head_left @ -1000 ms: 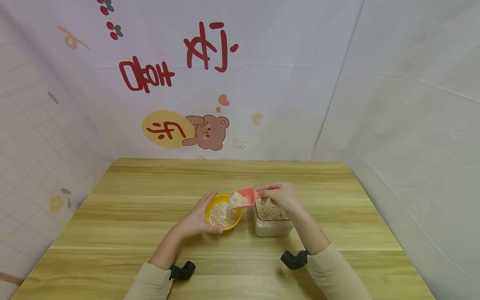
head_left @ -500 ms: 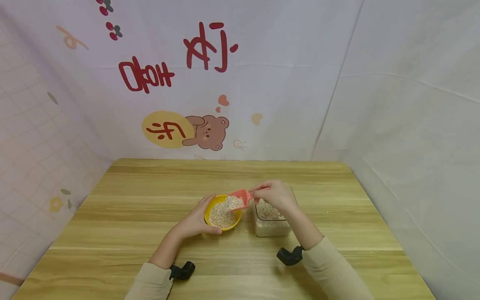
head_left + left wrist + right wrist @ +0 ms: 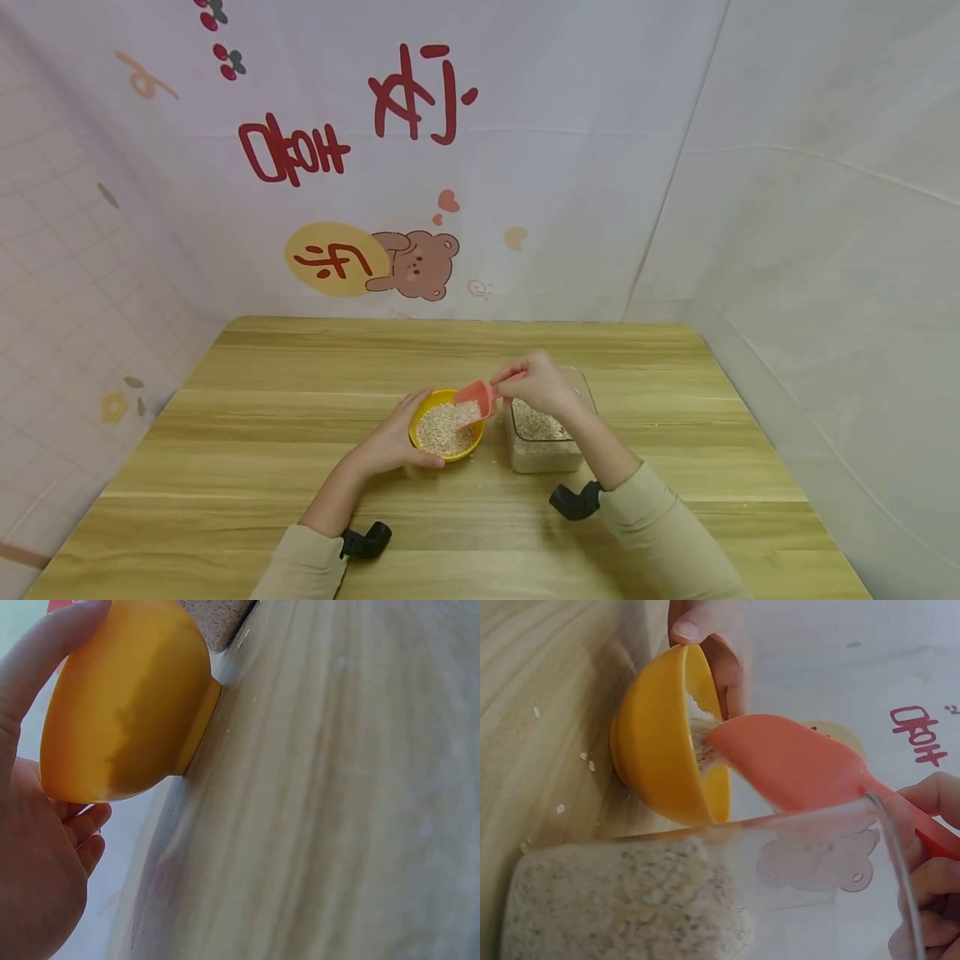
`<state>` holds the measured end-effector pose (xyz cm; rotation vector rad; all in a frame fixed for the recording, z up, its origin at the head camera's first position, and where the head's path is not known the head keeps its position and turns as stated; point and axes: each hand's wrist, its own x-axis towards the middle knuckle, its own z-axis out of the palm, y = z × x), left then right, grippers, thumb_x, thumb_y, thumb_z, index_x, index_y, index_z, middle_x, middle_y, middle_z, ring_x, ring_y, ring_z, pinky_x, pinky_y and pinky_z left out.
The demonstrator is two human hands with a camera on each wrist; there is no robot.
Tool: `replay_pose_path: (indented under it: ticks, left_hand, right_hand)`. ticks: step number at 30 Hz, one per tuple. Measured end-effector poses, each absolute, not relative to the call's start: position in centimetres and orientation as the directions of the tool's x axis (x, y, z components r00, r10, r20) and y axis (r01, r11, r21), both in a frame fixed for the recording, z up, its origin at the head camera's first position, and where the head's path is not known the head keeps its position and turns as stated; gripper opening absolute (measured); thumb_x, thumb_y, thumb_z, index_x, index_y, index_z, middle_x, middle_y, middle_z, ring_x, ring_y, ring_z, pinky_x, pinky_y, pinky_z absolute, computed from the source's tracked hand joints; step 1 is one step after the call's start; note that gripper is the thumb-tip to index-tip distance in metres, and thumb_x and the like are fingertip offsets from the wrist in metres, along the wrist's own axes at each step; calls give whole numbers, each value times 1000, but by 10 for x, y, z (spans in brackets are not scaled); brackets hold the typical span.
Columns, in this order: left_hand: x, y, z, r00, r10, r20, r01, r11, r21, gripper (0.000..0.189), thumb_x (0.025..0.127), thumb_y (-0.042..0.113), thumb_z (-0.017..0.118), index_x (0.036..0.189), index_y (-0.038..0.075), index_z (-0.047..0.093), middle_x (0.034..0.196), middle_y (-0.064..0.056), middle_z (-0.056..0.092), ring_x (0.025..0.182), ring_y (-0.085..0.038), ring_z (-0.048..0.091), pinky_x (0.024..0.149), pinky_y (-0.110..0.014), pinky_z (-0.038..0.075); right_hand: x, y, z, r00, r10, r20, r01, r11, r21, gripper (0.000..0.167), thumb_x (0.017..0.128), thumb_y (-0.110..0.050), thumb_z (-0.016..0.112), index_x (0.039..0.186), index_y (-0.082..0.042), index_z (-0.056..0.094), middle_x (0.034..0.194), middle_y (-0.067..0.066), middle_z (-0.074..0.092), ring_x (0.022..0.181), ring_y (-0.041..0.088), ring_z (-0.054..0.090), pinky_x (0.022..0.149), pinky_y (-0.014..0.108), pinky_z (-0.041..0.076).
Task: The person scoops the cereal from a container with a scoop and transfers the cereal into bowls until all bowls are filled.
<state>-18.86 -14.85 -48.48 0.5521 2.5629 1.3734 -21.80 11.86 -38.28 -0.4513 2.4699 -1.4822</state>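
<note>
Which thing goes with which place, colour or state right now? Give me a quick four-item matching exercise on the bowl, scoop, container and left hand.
Things
1. bowl
2. scoop
3. container
4. left hand

Places, colours, states
A. see-through, right of the bowl in the head view
B. pink, in the right hand, mouth over the bowl
C. around the bowl's side
D. yellow, with flakes inside

Pairs: 1-D, 2-B, 3-A, 4-C
</note>
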Motion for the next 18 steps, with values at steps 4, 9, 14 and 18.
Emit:
replay_pose_path:
  ticks: [4,9,14,18]
  left_hand:
    - [-189,-148,-485,-914,406,17,242,509,826,118,61,34,90,152,4,21,153,-17,22,137,-36,24,104,-62,26]
    - [-188,-148,-484,-915,403,17,236,501,833,117,61,30,91,151,4,21,153,-17,23,137,-36,25,104,-61,26]
    - [-185,-148,-482,-917,400,8,228,506,832,118,61,30,91,152,4,20,154,-19,19,138,-39,21,104,-63,25]
    - [-185,-148,-483,-915,403,16,234,500,834,118,61,31,91,151,4,21,154,-20,19,138,-40,20,103,-64,24]
  right_hand:
    - [-217,119,-378,-920,-390,-23,-167,446,-879,13,79,-9,66,87,-6,76,66,14,67,69,46,62,48,25,32]
    - [-216,121,-374,-922,-387,-18,-174,455,-874,13,79,-7,66,87,-7,76,65,10,67,69,45,62,49,26,34]
    - [-214,122,-373,-927,-376,-5,-181,458,-870,12,79,-5,66,86,-7,76,60,7,65,53,33,54,46,26,29]
    - [-213,123,-372,-930,-368,-3,-178,458,-871,12,79,-4,66,85,-7,76,60,7,65,49,21,50,44,25,28]
